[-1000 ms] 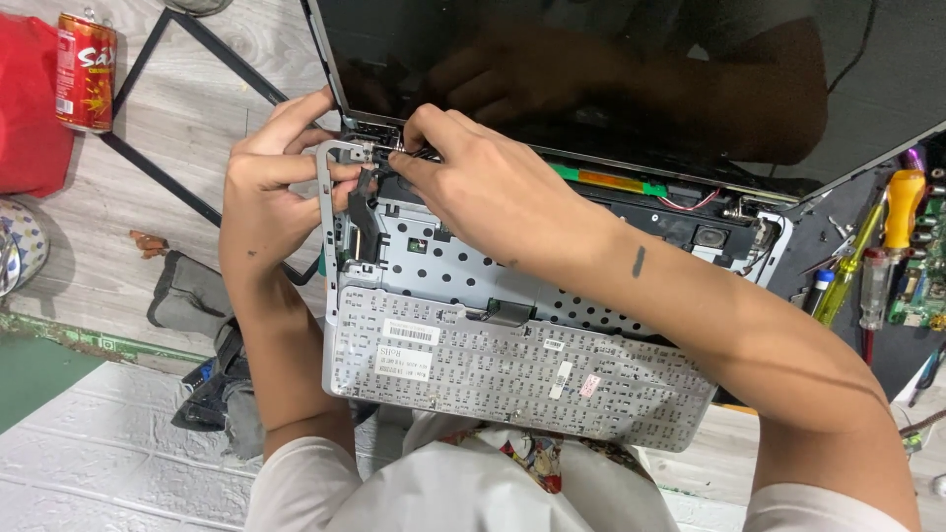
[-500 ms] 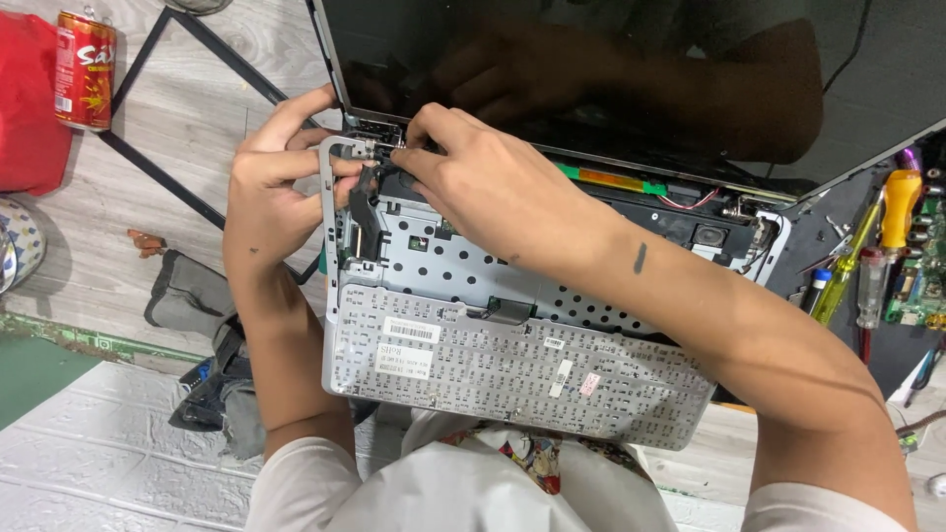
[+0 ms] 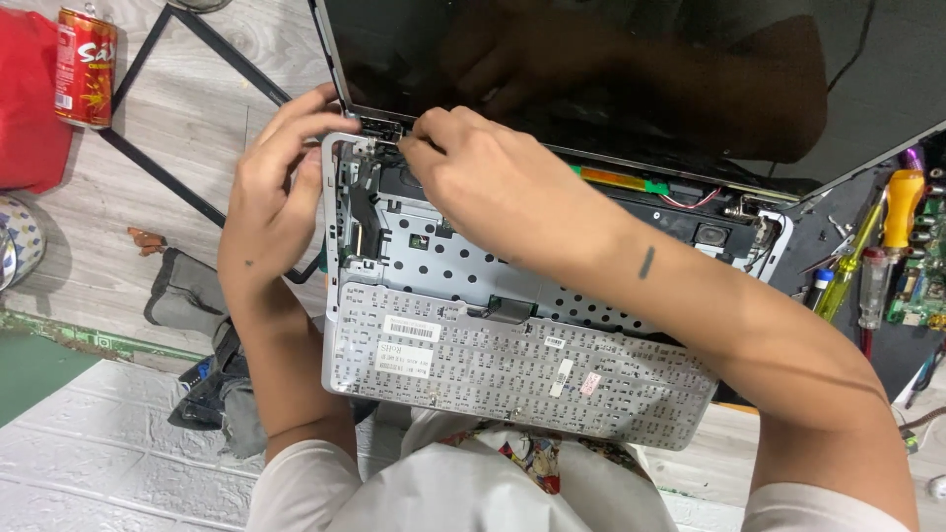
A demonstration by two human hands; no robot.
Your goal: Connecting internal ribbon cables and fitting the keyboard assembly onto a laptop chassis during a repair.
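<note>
Left hand loosely curled, fingers touching the left hinge corner of the opened laptop on the person's lap. Right hand pinched shut at that same hinge; what it grips is hidden. Detached keyboard lies face-down across the chassis, screwdrivers to the right

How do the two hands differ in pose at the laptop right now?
The left hand grips the laptop's outer left edge, fingers spread; the right hand reaches across the open base, fingertips pinched together. The left comes from beside the chassis, the right from over it. Both meet at the left hinge.
</note>
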